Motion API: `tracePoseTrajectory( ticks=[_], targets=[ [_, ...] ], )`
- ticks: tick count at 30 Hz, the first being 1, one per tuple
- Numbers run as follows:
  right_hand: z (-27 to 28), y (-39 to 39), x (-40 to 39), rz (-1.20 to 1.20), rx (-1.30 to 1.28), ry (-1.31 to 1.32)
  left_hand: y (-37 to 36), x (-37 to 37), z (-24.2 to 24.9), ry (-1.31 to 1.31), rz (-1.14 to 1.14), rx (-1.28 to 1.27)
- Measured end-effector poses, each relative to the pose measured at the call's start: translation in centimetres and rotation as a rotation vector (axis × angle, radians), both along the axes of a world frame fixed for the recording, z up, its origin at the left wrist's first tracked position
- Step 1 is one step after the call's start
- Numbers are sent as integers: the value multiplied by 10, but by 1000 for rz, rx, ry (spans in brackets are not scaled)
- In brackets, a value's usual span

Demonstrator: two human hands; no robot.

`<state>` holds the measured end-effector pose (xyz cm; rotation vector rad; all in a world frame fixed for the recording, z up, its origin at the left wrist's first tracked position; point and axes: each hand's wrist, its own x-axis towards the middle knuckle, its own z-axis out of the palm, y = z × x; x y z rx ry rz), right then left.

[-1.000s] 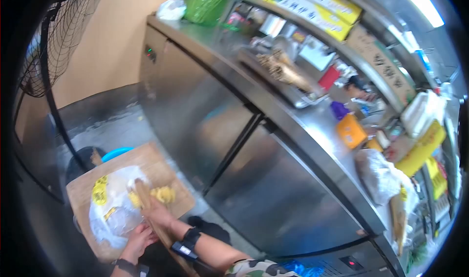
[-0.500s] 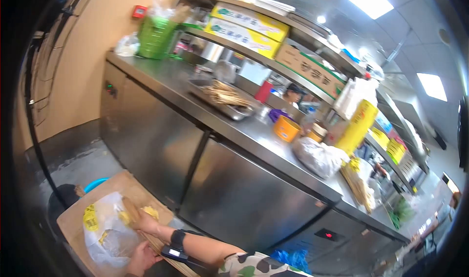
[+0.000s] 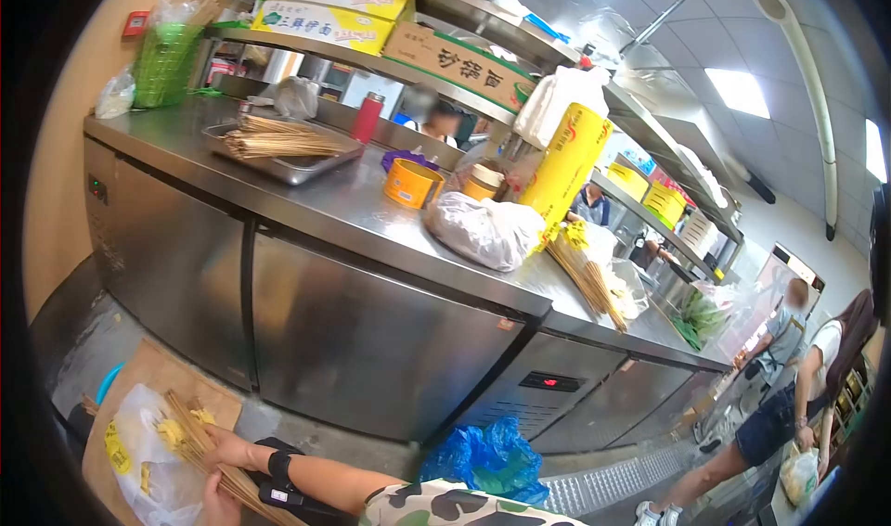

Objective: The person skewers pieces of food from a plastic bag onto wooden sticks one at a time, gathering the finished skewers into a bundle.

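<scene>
While the right hand [image 3: 227, 449] is closed around a bundle of thin sticks [image 3: 188, 429] at the lower left of the frame, the left hand [image 3: 219, 500] is just below it, against the same bundle. This left hand is partly cut by the lower edge, so I cannot tell if its fingers grip the sticks or only support them. The bundle lies slanting, with its upper end over a wooden board [image 3: 153, 364]. Yellow pieces [image 3: 170, 433] show beside this upper end; whether they are fixed on the sticks, I cannot tell. On the board, to the left of the bundle, rests a whitish plastic bag [image 3: 139, 413] with a yellow label.

Across the middle of the frame runs a steel counter [image 3: 357, 212]. Toward its upper left stands a metal tray [image 3: 320, 168] with many loose sticks [image 3: 278, 139], and near the tray is a red bottle [image 3: 368, 118]. At the bottom centre, a crumpled blue bag [image 3: 492, 456] lies on the floor, near the camouflage sleeve [image 3: 445, 507].
</scene>
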<state>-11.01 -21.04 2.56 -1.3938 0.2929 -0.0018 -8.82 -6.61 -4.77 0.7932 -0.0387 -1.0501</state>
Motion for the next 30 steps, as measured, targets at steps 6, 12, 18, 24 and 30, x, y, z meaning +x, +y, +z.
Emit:
tracePoseTrajectory(
  ticks=[6, 12, 18, 24, 30],
  targets=[
    [-16, -11, 2, 54, 164, 14, 3, 1, 5, 147, -102, 2],
    [-4, -5, -5, 40, 215, 54, 1, -1, -13, 81, -50, -98],
    [-24, -10, 1, 30, 199, -12, 6, 3, 10, 111, -150, -9],
    [-7, -3, -15, -48, 284, 9, 7, -7, 31, 171, -190, 20],
    [-23, 1, -6, 58, 384, -21, 16, 1, -2, -10, -133, 0]
  ],
)
